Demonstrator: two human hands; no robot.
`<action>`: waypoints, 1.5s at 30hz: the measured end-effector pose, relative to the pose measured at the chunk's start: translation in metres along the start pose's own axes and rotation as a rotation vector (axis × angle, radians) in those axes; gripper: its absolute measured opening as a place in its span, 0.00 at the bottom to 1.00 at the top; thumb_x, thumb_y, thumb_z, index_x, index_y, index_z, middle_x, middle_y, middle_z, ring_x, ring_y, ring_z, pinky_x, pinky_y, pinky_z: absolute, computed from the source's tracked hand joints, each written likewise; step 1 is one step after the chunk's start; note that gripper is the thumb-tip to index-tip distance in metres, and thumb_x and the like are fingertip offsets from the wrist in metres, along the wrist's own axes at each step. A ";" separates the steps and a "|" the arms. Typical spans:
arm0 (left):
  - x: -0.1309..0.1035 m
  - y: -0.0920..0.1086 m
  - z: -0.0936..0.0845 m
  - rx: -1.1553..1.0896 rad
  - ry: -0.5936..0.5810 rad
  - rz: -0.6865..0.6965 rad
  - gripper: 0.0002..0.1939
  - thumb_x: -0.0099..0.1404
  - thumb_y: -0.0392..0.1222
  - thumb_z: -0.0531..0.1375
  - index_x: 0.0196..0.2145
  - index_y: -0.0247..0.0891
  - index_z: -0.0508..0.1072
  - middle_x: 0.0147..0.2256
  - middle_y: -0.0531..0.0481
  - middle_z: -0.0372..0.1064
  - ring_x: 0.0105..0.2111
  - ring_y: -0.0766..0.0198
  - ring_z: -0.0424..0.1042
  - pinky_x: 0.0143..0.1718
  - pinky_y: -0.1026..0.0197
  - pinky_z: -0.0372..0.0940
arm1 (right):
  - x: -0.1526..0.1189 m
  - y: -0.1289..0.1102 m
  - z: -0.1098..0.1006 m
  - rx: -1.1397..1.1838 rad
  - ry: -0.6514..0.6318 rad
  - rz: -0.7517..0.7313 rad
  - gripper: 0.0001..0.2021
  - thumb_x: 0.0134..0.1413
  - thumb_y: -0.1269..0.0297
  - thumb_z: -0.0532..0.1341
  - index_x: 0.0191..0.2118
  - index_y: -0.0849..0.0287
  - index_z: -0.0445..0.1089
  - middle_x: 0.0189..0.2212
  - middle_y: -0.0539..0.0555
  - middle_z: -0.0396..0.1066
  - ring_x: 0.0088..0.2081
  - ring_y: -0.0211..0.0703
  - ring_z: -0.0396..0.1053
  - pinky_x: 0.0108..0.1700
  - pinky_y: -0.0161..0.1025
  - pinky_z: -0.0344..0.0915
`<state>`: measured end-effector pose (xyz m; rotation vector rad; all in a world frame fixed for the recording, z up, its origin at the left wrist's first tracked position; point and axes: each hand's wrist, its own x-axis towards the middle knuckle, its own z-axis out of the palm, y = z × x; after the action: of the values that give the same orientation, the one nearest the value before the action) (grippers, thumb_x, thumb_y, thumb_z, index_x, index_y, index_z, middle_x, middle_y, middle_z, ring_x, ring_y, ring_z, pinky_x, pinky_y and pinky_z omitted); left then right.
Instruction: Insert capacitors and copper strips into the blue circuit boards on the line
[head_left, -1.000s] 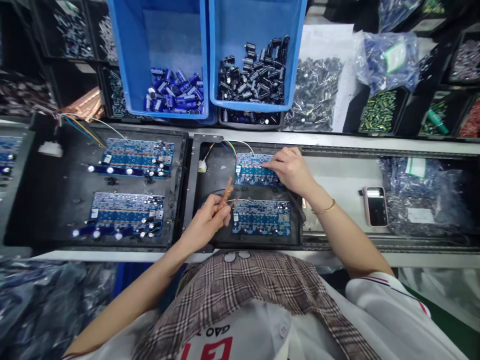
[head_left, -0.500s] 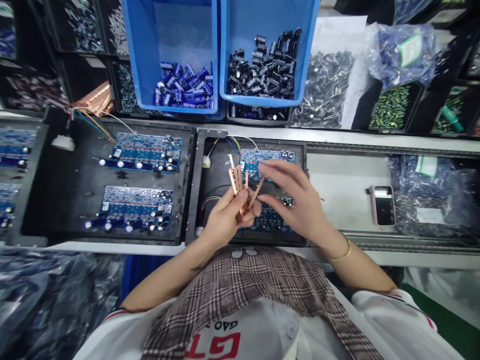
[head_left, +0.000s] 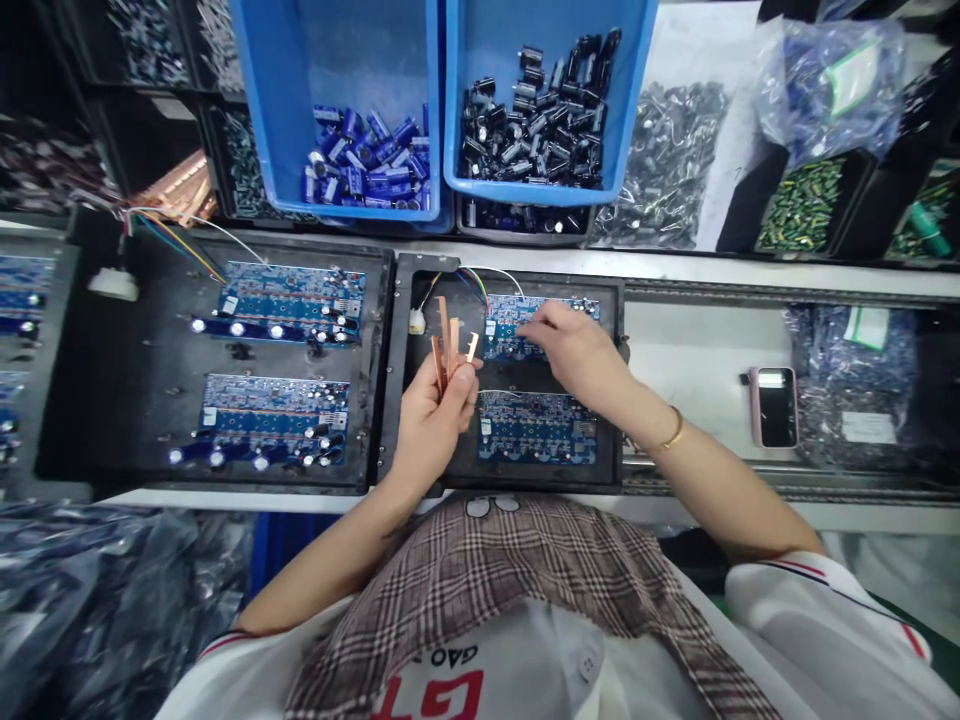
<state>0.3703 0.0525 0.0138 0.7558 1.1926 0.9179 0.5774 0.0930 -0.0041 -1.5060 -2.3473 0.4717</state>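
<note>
Nearest: plaid cloth [head_left: 480,590] over the person's front. Beyond it, black tray [head_left: 391,380] with two blue circuit boards, one behind the other.
Lower board [head_left: 536,430]: lies flat in near half of tray.
Left hand [head_left: 437,415]: closed around several copper strips [head_left: 453,345], ends fanned upward, held above the tray just left of the boards.
Right hand [head_left: 577,345]: fingertips drawn together over the upper board [head_left: 504,343]; cannot tell whether anything is gripped or the surface touched.
To the left, second tray [head_left: 120,400]: two boards fitted with cylindrical parts. Well to the right, phone [head_left: 776,408].
Farther back: loose copper strips [head_left: 180,190] at left; blue bins holding blue cylinders [head_left: 367,165] and black cylinders [head_left: 534,130].
</note>
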 end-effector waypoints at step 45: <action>-0.034 -0.023 -0.029 0.863 -0.047 0.235 0.13 0.75 0.46 0.48 0.43 0.38 0.70 0.26 0.54 0.64 0.27 0.67 0.64 0.34 0.64 0.57 | -0.087 -0.056 0.047 -0.151 0.022 -0.123 0.15 0.66 0.73 0.51 0.49 0.58 0.74 0.39 0.57 0.75 0.40 0.47 0.66 0.47 0.45 0.60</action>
<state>0.3426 0.0120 0.0023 1.6214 1.4814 0.5351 0.5464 -0.0131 -0.0288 -1.4102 -2.4893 0.2516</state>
